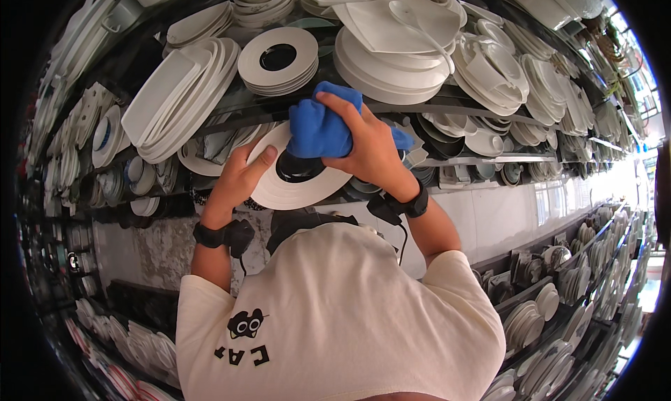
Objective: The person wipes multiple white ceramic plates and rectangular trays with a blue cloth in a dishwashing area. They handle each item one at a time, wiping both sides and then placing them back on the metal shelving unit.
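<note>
White round plate (296,188), dark-centred, sits beneath crumpled blue cloth (321,128).

A narrow aisle of pale floor tiles (496,209) is bordered by dark shelving (489,112) at the top and by facing racks (528,289) at the lower right, both packed with stacked white crockery (395,66). Toward the left, the floor is marked by a mottled grey patch (157,251). The far right is flooded with white light from window-like openings (636,48).
</note>
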{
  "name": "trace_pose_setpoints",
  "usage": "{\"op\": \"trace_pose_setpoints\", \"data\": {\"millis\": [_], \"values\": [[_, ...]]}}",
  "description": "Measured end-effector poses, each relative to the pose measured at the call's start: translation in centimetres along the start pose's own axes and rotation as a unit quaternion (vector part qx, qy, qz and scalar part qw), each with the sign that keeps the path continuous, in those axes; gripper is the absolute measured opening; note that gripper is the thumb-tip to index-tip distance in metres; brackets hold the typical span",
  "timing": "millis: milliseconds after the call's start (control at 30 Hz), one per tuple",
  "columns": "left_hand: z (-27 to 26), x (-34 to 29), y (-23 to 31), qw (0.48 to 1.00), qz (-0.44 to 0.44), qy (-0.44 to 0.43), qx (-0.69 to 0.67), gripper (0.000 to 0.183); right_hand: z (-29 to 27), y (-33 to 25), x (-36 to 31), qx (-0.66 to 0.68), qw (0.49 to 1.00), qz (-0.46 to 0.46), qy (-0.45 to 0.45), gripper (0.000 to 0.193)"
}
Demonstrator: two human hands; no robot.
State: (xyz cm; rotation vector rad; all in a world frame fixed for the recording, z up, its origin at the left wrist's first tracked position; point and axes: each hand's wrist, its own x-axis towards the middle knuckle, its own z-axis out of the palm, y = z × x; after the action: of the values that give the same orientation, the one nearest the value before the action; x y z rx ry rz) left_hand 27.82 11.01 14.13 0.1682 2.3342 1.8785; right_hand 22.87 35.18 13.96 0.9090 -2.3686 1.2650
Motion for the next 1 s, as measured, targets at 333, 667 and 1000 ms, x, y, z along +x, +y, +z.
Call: {"op": "trace_pose_setpoints", "data": {"millis": [333, 667, 1000], "values": [[0.0, 0.0, -2.8, 0.968, 0.022, 0.151, -0.201, 0.048, 5.4, 3.3, -2.4, 0.134, 0.971, 0.125, 0.156, 0.096], [-2.3, -0.3, -4.3, 0.998, -0.024, 0.035, -0.047, 0.044, 5.3, 4.7, -3.6, 0.215, 0.940, 0.240, 0.110, 0.083], [-3.2, -0.6, -4.9, 0.990, -0.084, 0.011, -0.109, 0.034, 2.5, 5.6, -2.5, 0.246, 0.936, 0.244, 0.068, 0.089]]}}
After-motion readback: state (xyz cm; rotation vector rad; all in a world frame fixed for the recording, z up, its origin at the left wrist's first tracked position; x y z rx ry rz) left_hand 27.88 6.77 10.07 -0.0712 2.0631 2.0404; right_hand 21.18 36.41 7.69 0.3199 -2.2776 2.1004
